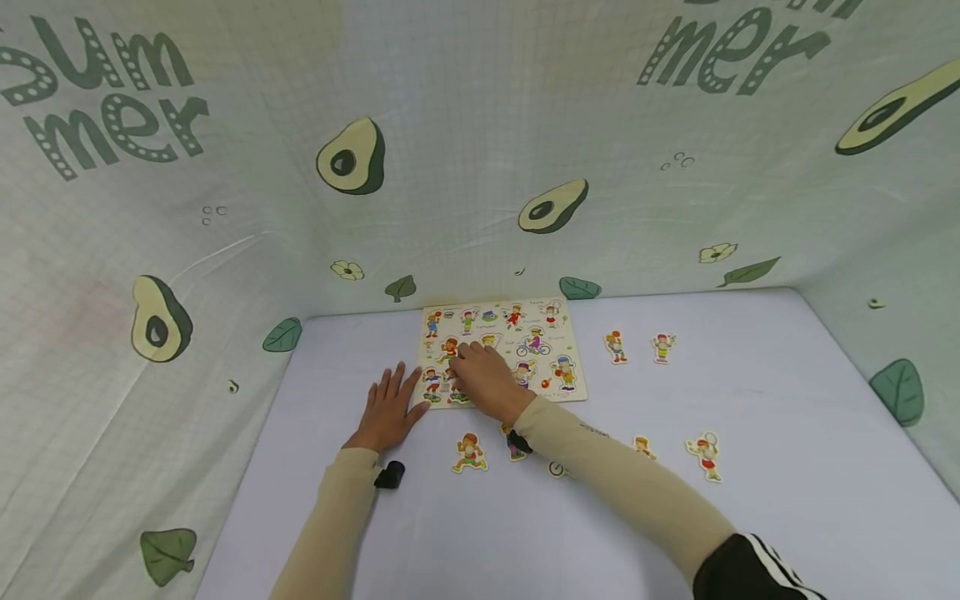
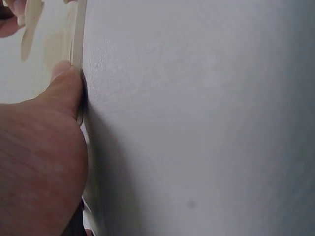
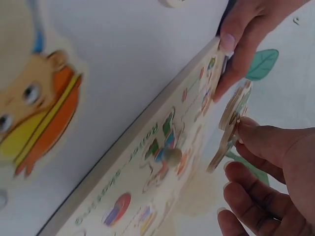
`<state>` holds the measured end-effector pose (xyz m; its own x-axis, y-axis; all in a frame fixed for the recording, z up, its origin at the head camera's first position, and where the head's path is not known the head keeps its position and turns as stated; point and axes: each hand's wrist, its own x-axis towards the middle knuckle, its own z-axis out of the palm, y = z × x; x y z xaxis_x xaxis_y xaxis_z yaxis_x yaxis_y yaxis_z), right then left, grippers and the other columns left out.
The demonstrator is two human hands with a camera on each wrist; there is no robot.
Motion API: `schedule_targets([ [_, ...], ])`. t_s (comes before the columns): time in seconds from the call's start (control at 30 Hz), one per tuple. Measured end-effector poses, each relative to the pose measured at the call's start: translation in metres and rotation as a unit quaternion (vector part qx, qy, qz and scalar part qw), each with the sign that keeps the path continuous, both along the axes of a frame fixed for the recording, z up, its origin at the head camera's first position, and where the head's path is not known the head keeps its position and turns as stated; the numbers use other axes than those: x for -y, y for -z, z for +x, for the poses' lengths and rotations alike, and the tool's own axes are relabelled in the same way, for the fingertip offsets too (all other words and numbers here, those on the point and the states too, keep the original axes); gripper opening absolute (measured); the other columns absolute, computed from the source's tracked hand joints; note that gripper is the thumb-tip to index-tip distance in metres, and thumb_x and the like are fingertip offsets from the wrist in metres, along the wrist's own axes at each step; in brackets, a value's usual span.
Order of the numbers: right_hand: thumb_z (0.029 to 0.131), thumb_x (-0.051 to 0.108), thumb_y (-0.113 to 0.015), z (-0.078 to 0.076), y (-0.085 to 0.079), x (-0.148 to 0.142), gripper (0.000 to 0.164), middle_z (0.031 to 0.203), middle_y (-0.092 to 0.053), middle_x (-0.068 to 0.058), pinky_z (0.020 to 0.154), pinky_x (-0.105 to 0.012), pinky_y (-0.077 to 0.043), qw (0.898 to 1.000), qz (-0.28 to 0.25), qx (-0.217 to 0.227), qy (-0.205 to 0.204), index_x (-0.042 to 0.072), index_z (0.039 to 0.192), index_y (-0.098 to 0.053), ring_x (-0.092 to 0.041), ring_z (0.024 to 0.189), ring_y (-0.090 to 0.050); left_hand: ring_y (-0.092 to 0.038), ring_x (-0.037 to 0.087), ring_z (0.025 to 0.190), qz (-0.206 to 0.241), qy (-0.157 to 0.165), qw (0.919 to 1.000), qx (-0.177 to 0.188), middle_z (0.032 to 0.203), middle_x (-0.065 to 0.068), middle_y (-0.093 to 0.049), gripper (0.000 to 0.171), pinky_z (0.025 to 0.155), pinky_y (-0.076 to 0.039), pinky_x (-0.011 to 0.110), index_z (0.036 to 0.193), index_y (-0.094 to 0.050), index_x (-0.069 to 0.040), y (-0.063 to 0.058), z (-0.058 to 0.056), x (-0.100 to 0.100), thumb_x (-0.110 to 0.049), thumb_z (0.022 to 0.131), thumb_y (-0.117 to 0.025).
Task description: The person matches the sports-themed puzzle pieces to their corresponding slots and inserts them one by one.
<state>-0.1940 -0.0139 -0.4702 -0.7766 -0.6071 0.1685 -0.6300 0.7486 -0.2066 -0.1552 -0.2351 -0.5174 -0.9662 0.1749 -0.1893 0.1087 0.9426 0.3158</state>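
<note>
A wooden picture puzzle board with printed sports figures lies at the back of the table. My left hand is spread flat at its left edge, fingers straight. In the left wrist view the thumb rests against the board's rim. My right hand is over the board's lower left part. Between thumb and finger it pinches a wooden puzzle piece, tilted on edge above the board in the right wrist view. From the head view that piece is mostly hidden by the hand. A knobbed roller-skating piece sits on the board.
Loose puzzle pieces lie on the white table: a running figure in front, a racket player at right, two figures, one and another, right of the board. Several others are partly under the right forearm. A printed cloth hangs behind.
</note>
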Motion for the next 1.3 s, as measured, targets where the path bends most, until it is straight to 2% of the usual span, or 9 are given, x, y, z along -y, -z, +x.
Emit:
schedule_targets([
  [0.2, 0.099, 0.025, -0.078, -0.005, 0.006, 0.018, 0.015, 0.110, -0.068, -0.003, 0.094, -0.039, -0.054, 1.000, 0.020, 0.001, 0.005, 0.014, 0.108, -0.076, -0.021, 0.105, -0.064, -0.011, 0.054, 0.159, 0.011, 0.005, 0.9997, -0.019, 0.172, 0.030, -0.018, 0.066, 0.125, -0.011, 0.071, 0.164, -0.035, -0.006, 0.000, 0.000, 0.000, -0.033, 0.109, -0.060],
  [0.4, 0.101, 0.026, -0.076, -0.009, 0.011, 0.031, 0.021, 0.119, -0.069, -0.006, 0.099, -0.039, -0.053, 0.999, 0.048, 0.011, 0.007, 0.013, 0.117, -0.077, -0.022, 0.115, -0.064, -0.008, 0.055, 0.159, 0.012, 0.010, 0.9997, -0.019, 0.173, 0.029, -0.014, 0.070, 0.125, -0.010, 0.072, 0.166, -0.031, -0.006, 0.007, 0.000, 0.003, -0.036, 0.109, -0.058],
  [0.63, 0.101, 0.024, -0.075, -0.014, 0.013, 0.040, 0.022, 0.118, -0.070, -0.007, 0.096, -0.039, -0.055, 0.998, 0.053, 0.018, 0.005, 0.011, 0.118, -0.077, -0.022, 0.112, -0.066, -0.007, 0.054, 0.159, 0.019, 0.007, 0.9997, -0.015, 0.173, 0.029, -0.014, 0.070, 0.125, -0.009, 0.071, 0.165, -0.032, -0.005, 0.005, 0.000, 0.003, -0.035, 0.108, -0.059],
  [0.9, 0.101, 0.025, -0.076, -0.018, 0.014, 0.049, 0.025, 0.119, -0.070, -0.007, 0.102, -0.041, -0.054, 0.998, 0.065, 0.025, 0.011, 0.010, 0.121, -0.076, -0.023, 0.115, -0.066, -0.009, 0.053, 0.160, 0.003, 0.001, 1.0000, -0.006, 0.174, 0.028, -0.016, 0.069, 0.126, -0.010, 0.070, 0.166, -0.032, -0.007, -0.001, 0.000, -0.001, -0.035, 0.109, -0.059],
  [1.13, 0.100, 0.027, -0.077, -0.019, 0.013, 0.056, 0.026, 0.118, -0.070, -0.005, 0.102, -0.039, -0.054, 0.996, 0.082, 0.019, 0.010, 0.012, 0.121, -0.076, -0.022, 0.115, -0.065, -0.009, 0.053, 0.159, 0.004, 0.003, 1.0000, -0.006, 0.173, 0.028, -0.016, 0.069, 0.126, -0.010, 0.070, 0.165, -0.032, -0.006, -0.001, -0.001, 0.000, -0.034, 0.109, -0.060],
  [1.3, 0.101, 0.026, -0.076, -0.018, 0.014, 0.058, 0.025, 0.120, -0.070, -0.006, 0.104, -0.040, -0.054, 0.996, 0.083, 0.016, 0.007, 0.012, 0.122, -0.075, -0.023, 0.115, -0.066, -0.012, 0.055, 0.158, 0.014, 0.006, 0.9997, -0.020, 0.172, 0.030, -0.019, 0.068, 0.125, -0.012, 0.071, 0.163, -0.035, -0.004, -0.003, 0.001, -0.001, -0.033, 0.108, -0.061],
])
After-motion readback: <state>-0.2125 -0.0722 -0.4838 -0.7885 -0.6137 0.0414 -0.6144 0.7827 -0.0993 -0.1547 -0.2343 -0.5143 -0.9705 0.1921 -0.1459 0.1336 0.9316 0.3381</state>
